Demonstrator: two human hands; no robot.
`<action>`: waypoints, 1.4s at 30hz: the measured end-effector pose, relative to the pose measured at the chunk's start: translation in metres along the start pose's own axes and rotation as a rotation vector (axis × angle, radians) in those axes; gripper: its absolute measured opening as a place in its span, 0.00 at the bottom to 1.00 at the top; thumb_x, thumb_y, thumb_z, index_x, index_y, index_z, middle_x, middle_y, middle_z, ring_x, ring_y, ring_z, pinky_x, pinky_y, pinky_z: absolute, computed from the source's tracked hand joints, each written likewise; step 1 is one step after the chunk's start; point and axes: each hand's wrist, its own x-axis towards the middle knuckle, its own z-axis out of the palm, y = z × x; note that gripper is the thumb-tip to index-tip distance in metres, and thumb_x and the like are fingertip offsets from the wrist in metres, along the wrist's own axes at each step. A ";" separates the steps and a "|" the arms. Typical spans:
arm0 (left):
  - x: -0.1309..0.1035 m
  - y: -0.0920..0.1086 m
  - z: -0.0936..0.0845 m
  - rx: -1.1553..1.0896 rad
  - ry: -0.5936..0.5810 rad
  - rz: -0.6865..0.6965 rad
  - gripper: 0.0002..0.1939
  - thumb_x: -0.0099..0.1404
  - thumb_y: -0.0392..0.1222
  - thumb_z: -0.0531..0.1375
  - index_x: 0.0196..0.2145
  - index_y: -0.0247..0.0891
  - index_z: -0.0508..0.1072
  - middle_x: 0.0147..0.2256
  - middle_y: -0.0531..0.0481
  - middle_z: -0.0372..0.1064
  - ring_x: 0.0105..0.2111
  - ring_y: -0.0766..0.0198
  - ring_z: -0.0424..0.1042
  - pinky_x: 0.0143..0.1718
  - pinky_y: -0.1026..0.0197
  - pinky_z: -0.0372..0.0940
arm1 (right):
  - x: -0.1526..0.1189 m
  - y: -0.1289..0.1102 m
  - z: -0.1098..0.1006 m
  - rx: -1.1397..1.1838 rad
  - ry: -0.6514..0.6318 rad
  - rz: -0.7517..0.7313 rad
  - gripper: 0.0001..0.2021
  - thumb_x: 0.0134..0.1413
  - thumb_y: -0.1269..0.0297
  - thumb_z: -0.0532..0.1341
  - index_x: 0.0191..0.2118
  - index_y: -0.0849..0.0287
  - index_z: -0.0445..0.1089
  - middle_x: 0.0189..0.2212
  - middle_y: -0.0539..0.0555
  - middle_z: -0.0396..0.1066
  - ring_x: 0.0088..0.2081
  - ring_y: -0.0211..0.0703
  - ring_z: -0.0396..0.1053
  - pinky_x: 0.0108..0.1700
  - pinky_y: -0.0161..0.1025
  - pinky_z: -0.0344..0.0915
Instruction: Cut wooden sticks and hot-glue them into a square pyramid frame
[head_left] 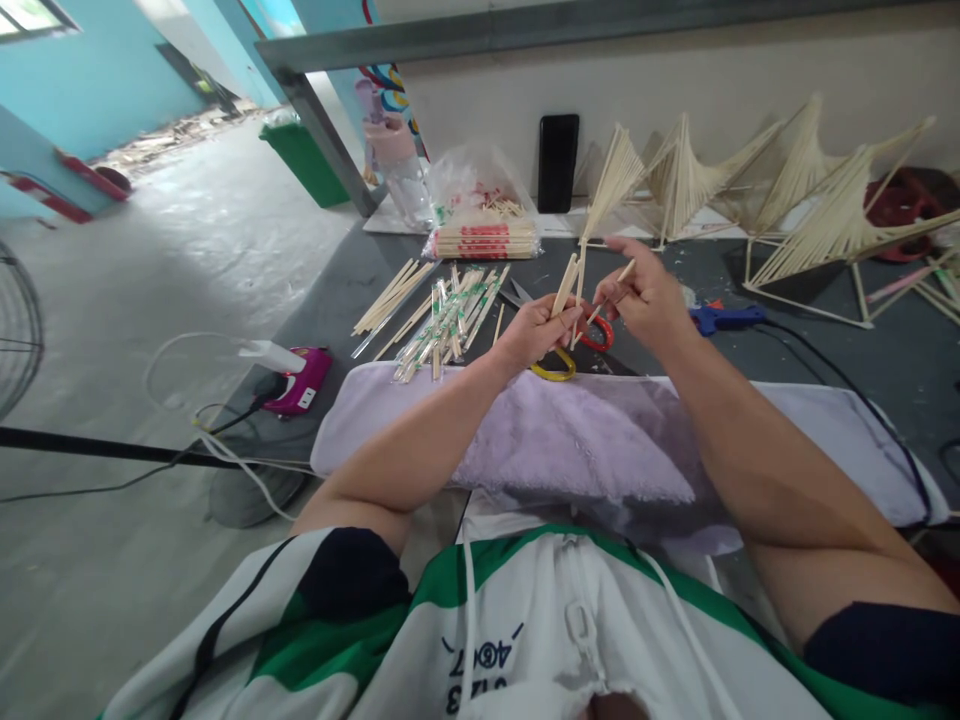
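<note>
Left hand (536,332) and right hand (646,295) on wooden sticks (564,287)

In the head view, the left fingers close around a small bunch, held above the table (814,365). The right thumb and fingers pinch a single slim stick (626,271) just beside it, index finger extended. Near the hands lie a red scissor handle (606,334) and a yellow handle (555,375); wrapped chopsticks (450,320) lie left, latticed stick structures (686,180) stand beyond.
</note>
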 end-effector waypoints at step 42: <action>0.003 -0.012 -0.013 -0.260 -0.088 0.038 0.19 0.67 0.53 0.72 0.38 0.39 0.70 0.22 0.60 0.61 0.20 0.74 0.54 0.24 0.68 0.51 | -0.012 -0.017 0.026 0.109 -0.144 0.223 0.27 0.65 0.37 0.61 0.52 0.54 0.83 0.26 0.50 0.73 0.22 0.38 0.65 0.27 0.38 0.66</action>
